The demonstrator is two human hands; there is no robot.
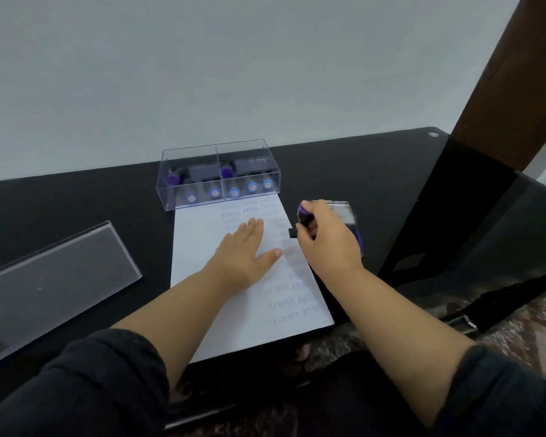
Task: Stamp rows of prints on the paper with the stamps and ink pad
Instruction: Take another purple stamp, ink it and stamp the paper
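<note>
1. Left hand [245,247] lies flat on the paper [202,247], fingers straight and together, thumb spread out to the right. Palm down, pressing the sheet; it holds nothing.
2. Right hand [327,238] is curled round a stamp [304,214] with a purple top, gripped between thumb and fingers. The stamp's dark base pokes out at the hand's left, just off the paper's right edge.
3. Ink pad [349,216] sits right behind and under the right hand, beside the paper's right edge, lid open. Whether the stamp touches the pad cannot be told.
4. The paper runs under the left hand from the near table edge to the clear box. Blue prints reading "SAMPLE" and "AIR MAIL" show in rows beyond the left fingertips; more rows lie nearer the person, between the two forearms.
5. Clear stamp box [218,175] stands beyond both hands, touching the far end of the paper, two compartments, several blue and purple stamps inside.
6. Clear lid [51,279] lies well to the left of the left hand on the black table [344,165].
7. Dark sleeves [92,389] cover both upper arms; forearms are bare.
</note>
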